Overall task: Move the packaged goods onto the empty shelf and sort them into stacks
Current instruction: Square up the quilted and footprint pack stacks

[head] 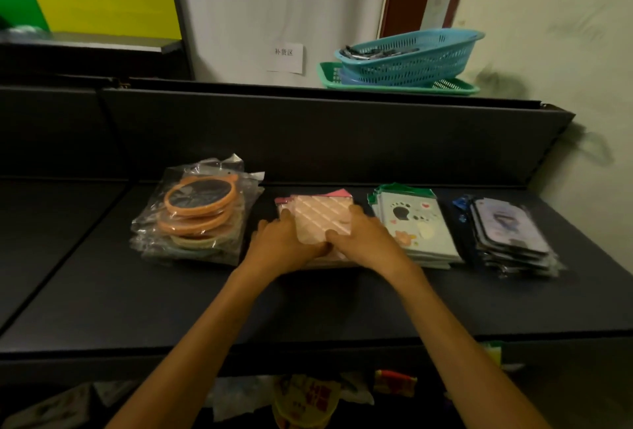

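On the dark shelf (137, 308) lie four stacks of packaged goods. At the left is a pile of round orange-rimmed mirrors in clear bags (197, 216). In the middle is a stack of pink quilted square packs (322, 216). My left hand (284, 243) grips its left front edge, and my right hand (363, 240) grips its right front edge, fingers curled over the top pack. To the right lies a stack of pale green paw-print packs (418, 226). At the far right sits a stack of dark purple packs (510, 233).
A blue basket (411, 55) sits on a green tray (455, 89) on the ledge above the shelf's back panel, beside a paper label (285, 58) on the wall. More packaged goods (308, 398) show below the shelf's front edge. The shelf continues to the left.
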### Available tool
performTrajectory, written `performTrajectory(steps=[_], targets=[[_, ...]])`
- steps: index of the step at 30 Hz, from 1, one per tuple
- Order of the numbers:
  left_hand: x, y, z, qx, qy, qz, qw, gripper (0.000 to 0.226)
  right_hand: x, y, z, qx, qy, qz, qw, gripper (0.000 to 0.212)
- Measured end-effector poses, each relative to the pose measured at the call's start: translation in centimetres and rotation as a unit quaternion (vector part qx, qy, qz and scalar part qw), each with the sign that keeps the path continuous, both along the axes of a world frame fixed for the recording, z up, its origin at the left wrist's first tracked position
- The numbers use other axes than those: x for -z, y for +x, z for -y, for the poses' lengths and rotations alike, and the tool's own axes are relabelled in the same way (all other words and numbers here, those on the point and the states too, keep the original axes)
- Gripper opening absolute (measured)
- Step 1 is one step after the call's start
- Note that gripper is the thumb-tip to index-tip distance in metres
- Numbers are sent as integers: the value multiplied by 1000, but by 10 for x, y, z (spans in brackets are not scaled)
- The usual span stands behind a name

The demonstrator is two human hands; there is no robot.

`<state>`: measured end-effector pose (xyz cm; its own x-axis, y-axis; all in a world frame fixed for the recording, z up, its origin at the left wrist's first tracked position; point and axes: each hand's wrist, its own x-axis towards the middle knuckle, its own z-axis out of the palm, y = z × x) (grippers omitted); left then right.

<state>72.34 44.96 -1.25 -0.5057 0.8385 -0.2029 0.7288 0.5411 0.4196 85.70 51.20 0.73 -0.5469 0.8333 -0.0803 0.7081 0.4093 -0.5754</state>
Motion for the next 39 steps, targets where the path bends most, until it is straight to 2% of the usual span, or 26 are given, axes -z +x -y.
performTrajectory(steps=[2,6,10,14,17,22,27,28,30,31,33,36,39], targets=[[-11,11,3,5,34,15,999,91,2,3,-2,-2,-1,-31,1000,62],[-21,14,-2,-70,89,151,982,87,6,1,-3,-4,-17,-63,998,62],[-19,-2,-8,-218,177,339,898,84,11,1,-6,0,-20,-68,997,66],[-16,-9,-11,-226,181,374,881,59,14,4,-11,6,-56,-110,992,63],[-11,-8,-13,-189,188,414,870,62,17,6,-13,8,-64,-139,988,62],[-7,0,-13,-169,214,402,874,84,22,6,-6,4,-60,-181,982,69],[1,1,-4,-157,298,431,837,88,21,7,-4,31,-86,-230,969,76],[2,2,-1,-130,325,429,832,89,19,6,-4,44,-109,-247,962,73],[1,4,5,-59,373,417,827,90,15,4,-3,61,-150,-272,949,51],[-1,5,8,-24,388,396,832,91,12,3,-3,66,-167,-288,941,40],[-3,5,12,34,412,349,841,92,12,2,-2,66,-176,-344,920,35],[-1,4,12,77,430,310,845,88,17,2,1,41,-140,-413,899,45],[4,4,13,76,414,276,864,88,23,3,0,12,-112,-423,899,50]])
